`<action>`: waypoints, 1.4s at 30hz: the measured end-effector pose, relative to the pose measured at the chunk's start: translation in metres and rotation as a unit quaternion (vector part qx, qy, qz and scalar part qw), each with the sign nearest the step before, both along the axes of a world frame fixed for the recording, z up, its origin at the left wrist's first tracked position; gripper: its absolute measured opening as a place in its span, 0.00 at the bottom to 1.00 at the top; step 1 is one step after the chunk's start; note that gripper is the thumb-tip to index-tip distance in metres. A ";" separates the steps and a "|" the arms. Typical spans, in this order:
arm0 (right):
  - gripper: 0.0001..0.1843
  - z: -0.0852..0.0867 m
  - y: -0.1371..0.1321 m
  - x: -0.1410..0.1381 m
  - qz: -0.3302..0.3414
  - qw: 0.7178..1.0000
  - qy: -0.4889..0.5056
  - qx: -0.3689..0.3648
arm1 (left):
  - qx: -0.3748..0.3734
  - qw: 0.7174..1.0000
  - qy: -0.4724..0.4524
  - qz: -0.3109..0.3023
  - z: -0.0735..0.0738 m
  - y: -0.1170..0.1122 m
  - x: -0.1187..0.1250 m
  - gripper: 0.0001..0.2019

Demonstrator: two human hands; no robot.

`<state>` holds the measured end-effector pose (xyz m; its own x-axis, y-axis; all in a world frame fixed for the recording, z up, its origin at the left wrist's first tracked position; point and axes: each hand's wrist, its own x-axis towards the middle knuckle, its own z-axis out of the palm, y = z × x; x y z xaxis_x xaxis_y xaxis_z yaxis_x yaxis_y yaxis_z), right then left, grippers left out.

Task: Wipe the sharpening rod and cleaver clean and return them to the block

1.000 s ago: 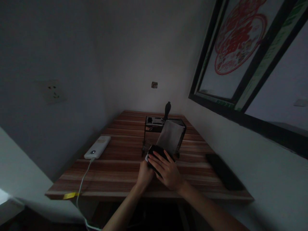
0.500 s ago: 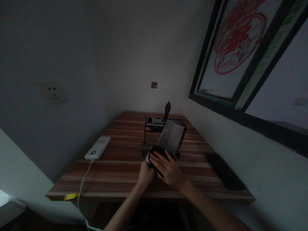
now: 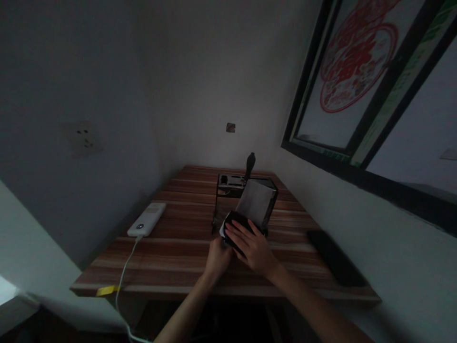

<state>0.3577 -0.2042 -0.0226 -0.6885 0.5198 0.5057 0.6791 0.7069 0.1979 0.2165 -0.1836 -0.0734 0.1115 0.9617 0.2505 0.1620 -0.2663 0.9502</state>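
A broad, flat grey blade (image 3: pixel 254 200), like a cleaver's, slants up and away from my hands. My left hand (image 3: pixel 218 257) is closed at its near end, where the handle is hidden. Over the lower blade lies a dark, folded piece that looks like a cloth (image 3: pixel 233 221), with a whitish edge at its left. My right hand (image 3: pixel 253 250) presses on this cloth, fingers laid across it and thumb side out of sight. Just behind the blade stands a black-framed knife rack (image 3: pixel 216 200), with a black-handled tool (image 3: pixel 250 166) upright in its top.
The wood-grained table (image 3: pixel 182 205) fills the corner between walls. A white power bank (image 3: pixel 147 219) with a white cable (image 3: pixel 123 276) lies at left, near yellow tape (image 3: pixel 107 290). A black phone-like slab (image 3: pixel 335 257) rests by the right edge, below a framed window (image 3: pixel 321 159).
The view has shifted slightly, so everything sits a little further right. Both hands keep nearly the same hold, and the cloth stays low on the blade.
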 end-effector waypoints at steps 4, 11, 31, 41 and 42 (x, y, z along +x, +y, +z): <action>0.28 0.006 0.005 0.003 -0.012 1.000 0.005 0.010 | 0.014 1.000 0.001 0.007 0.001 0.000 0.000 0.09; 0.26 0.022 0.015 0.010 -0.028 0.999 0.014 0.034 | 0.021 0.998 0.055 0.024 0.008 -0.001 0.001 0.06; 0.25 0.059 0.047 0.034 -0.086 0.992 0.049 0.072 | 0.010 0.998 0.061 0.024 0.001 0.001 0.001 0.05; 0.26 0.072 0.058 0.035 -0.121 0.985 0.087 0.088 | -0.005 0.997 0.072 0.029 0.006 -0.002 0.000 0.06; 0.26 0.072 0.058 0.035 -0.123 0.984 0.090 0.089 | -0.005 0.997 0.071 0.030 0.006 -0.001 0.000 0.05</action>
